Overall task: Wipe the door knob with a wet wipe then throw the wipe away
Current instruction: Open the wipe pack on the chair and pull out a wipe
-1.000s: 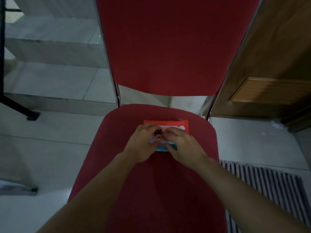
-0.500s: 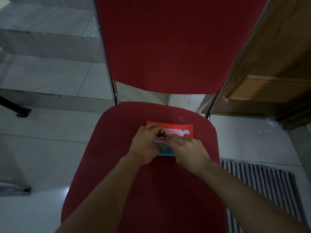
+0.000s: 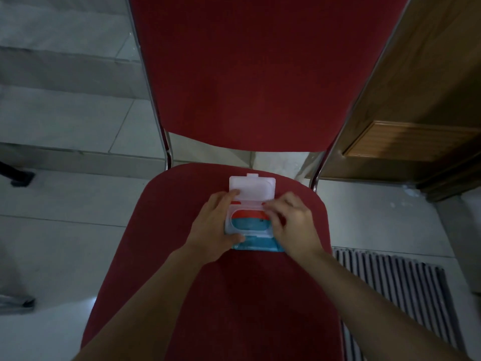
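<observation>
On the seat of the red chair [image 3: 234, 295] lies the wet wipe pack [image 3: 250, 230], and its clear plastic lid [image 3: 252, 188] now stands swung open toward the chair back; half a second ago that lid was shut flat over the pack, with both hands bunched on top of it. The left hand [image 3: 216, 227] clamps the pack's left edge, thumb along the near side and a fingertip resting on the corner of the raised lid. The right hand [image 3: 292, 222] sits at the pack's right edge with its fingers curled together over the rim of the opening; whether its grip has closed on anything cannot be told, since the fingertips are blurred. Inside the opening an oval seal, red above and blue below, shows, and no wipe has come out yet. That suggests the task is at its very start: the pack is open, and a wipe must next be drawn out, probably after lifting the seal. The wooden door [image 3: 416, 100] stands just right of the chair, but its knob is out of view, as is any bin.
</observation>
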Available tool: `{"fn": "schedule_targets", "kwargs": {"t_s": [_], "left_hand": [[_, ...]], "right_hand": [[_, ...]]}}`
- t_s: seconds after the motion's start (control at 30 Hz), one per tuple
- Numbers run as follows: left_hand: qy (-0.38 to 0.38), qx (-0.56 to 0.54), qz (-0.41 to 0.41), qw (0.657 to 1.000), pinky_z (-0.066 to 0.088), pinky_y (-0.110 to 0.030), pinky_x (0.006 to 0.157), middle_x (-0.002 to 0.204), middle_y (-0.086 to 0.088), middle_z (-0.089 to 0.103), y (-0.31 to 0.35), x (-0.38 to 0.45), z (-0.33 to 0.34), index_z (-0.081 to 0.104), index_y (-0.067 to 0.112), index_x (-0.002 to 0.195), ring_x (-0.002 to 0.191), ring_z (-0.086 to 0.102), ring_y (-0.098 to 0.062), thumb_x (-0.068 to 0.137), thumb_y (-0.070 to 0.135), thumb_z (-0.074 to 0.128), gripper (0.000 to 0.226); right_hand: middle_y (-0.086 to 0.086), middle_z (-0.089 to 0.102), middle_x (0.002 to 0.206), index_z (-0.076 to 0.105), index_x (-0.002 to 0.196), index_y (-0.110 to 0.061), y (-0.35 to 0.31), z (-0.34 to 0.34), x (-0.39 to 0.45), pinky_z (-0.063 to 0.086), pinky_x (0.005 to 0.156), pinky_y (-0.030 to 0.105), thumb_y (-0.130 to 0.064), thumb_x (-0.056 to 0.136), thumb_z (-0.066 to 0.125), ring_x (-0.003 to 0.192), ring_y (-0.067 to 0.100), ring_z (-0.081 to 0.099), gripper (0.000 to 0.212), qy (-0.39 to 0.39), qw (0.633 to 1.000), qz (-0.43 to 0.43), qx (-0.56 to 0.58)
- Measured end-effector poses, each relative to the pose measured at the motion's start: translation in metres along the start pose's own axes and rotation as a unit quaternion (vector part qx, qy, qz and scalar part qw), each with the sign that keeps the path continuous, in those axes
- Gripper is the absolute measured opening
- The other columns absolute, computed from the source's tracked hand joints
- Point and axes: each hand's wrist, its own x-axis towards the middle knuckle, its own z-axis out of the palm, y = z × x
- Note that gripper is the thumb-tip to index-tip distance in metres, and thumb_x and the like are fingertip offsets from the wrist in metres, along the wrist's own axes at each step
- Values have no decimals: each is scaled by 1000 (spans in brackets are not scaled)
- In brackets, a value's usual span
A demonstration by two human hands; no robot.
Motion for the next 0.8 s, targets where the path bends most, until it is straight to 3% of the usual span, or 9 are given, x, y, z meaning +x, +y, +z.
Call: {"fn": "schedule_targets", "kwargs": {"t_s": [0.1,0.17,0.27,0.4,0.53,0.6,0.67,0.73,0.8], "left_hand": [[-19,7,-14,1000,38,-40,105,139,-5,33,-1,4,-2,27,20,141,125,37,-21,65,19,79,92],[-18,3,-16,1000,39,-40,104,138,-6,34,-1,6,-2,28,20,140,124,38,-21,63,19,80,93],[-15,4,-18,1000,39,-40,104,138,-5,35,-1,6,-2,28,20,140,123,38,-22,63,19,80,93],[-11,7,-15,1000,37,-37,104,138,-7,35,-1,6,-1,27,18,141,123,38,-22,63,19,80,94],[-6,12,-15,1000,36,-36,105,139,-8,35,0,5,0,26,17,142,124,37,-23,64,19,80,94],[-4,15,-18,1000,36,-37,105,139,-8,34,1,5,0,26,18,142,124,37,-24,65,19,79,94],[-4,15,-21,1000,36,-37,105,140,-8,34,1,4,0,26,18,142,124,37,-24,65,19,79,94],[-3,19,-23,1000,34,-34,105,141,-7,34,3,3,1,26,18,142,125,36,-24,66,18,78,93],[4,14,-30,999,33,-33,104,141,-6,35,4,2,2,29,17,140,125,37,-23,66,16,78,89]], "right_hand": [[10,61,85,70,98,-4,-2,2,-6,49,75,31,-20,77,65,82,25,56,27,-101,994,-17,-43],[10,60,86,70,98,-5,-5,4,-6,49,70,38,-27,75,64,83,26,56,32,-99,991,-19,-85],[11,61,84,71,88,-5,-9,8,-9,50,64,38,-24,69,75,80,29,59,27,-57,992,-11,-116],[12,61,85,72,76,-3,-9,12,-17,53,69,36,-21,68,75,79,28,60,21,-8,997,9,-71],[13,58,102,72,82,0,-13,13,-15,50,81,36,-15,71,76,91,25,57,19,-11,996,86,14],[10,55,100,72,79,0,-17,12,-11,50,79,35,-7,69,77,90,25,56,13,7,990,125,60],[5,51,96,72,73,-2,-21,11,-8,51,81,43,-2,69,75,92,24,55,5,5,985,152,79],[0,48,95,71,68,-5,-25,9,-3,46,87,49,-2,72,72,97,23,52,5,-17,979,183,83],[-1,46,96,70,70,-7,-31,7,0,42,93,46,-9,77,69,103,21,48,7,-48,974,214,64]]}}
